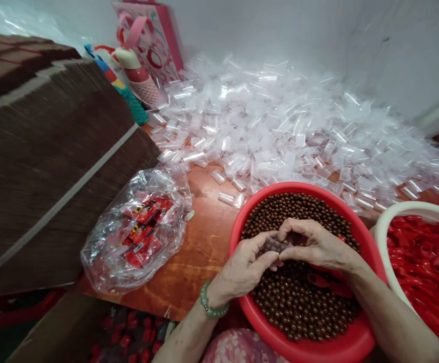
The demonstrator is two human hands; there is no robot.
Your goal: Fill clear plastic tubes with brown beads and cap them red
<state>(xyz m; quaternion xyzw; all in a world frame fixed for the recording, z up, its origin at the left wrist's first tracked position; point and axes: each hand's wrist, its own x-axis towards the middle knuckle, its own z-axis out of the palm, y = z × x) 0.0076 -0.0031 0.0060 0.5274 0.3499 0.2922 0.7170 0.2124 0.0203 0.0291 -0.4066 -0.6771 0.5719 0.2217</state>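
Observation:
Both hands meet above a red basin (pixel 372 252) filled with small round brown balls (pixel 306 312). A small clear tube with brown balls inside (pixel 274 245) is pinched between the thumb and fingers of my left hand (pixel 247 264), which wears a green bead bracelet (pixel 212 302). The fingers of my right hand (pixel 310 243) are closed at the tube's right end; whatever they pinch is too small to make out. Red plastic pieces (pixel 328 285) lie on the balls under my right wrist.
Clear plastic tubes (pixel 264 121) are heaped behind the basin. A white tub (pixel 383 227) of red parts stands right. On the left are a bag of red packets (pixel 143 232), strapped cardboard (pixel 53 151), a bottle (pixel 138 75) and a pink gift bag (pixel 166 40).

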